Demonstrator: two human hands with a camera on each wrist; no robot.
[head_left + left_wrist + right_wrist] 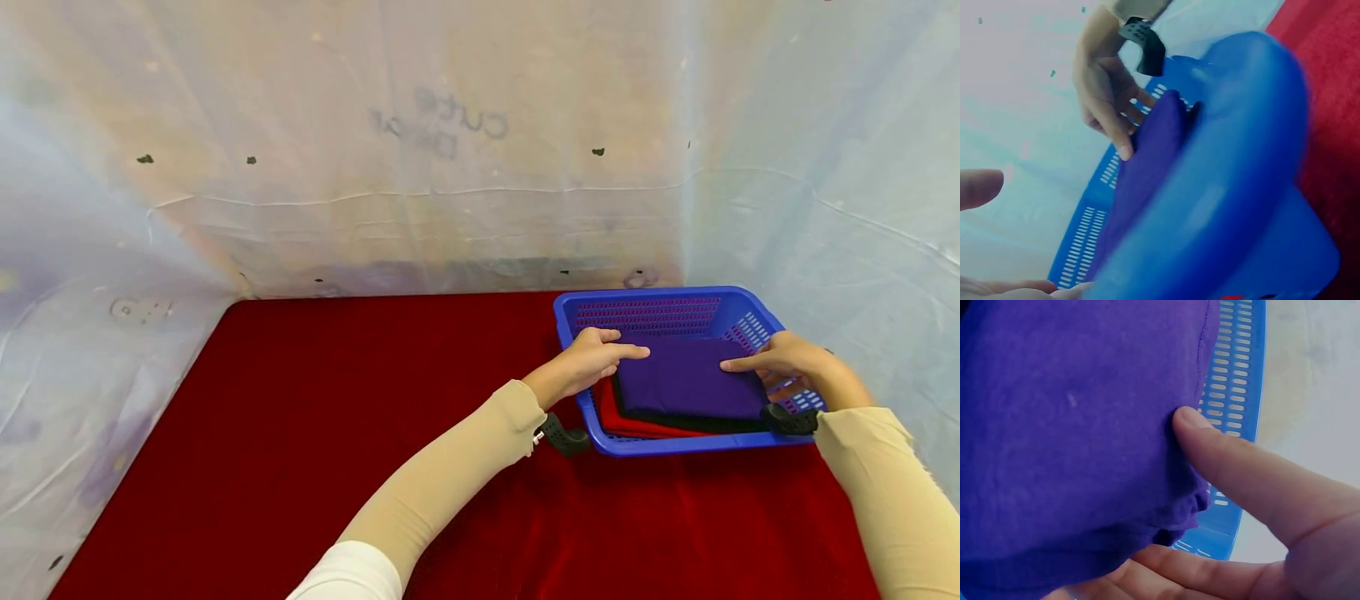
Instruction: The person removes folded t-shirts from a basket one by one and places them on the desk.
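1. Red cloth (pixel 315 467) covers the work surface, with pale plastic sheeting (pixel 420 167) hung behind and to both sides; a blue basket (pixel 678 444) sits at the far right corner of the cloth, close against the right-hand sheeting.
2. Inside the basket a folded purple cloth (pixel 686 379) lies on top of a stack, over a black layer (pixel 701 422) and a red layer (pixel 622 423) whose edges show along the near side.
3. Left hand (pixel 592 358) rests at the purple cloth's left edge, fingers mostly straight with the forefinger laid over the far left corner; I judge it is pressing, not gripping.
4. Right hand (pixel 783 360) is at the right edge: the thumb lies on top, and the right wrist view shows the fingers (pixel 1210 569) tucked beneath the fold, so it holds that edge.
5. To settle the piece well, keep both hands level and press evenly, so the fold stays square.
6. Mind the right edge, which bunches slightly near the slotted basket wall; smoothing outward would likely flatten it.
7. Keep the lower layers undisturbed.
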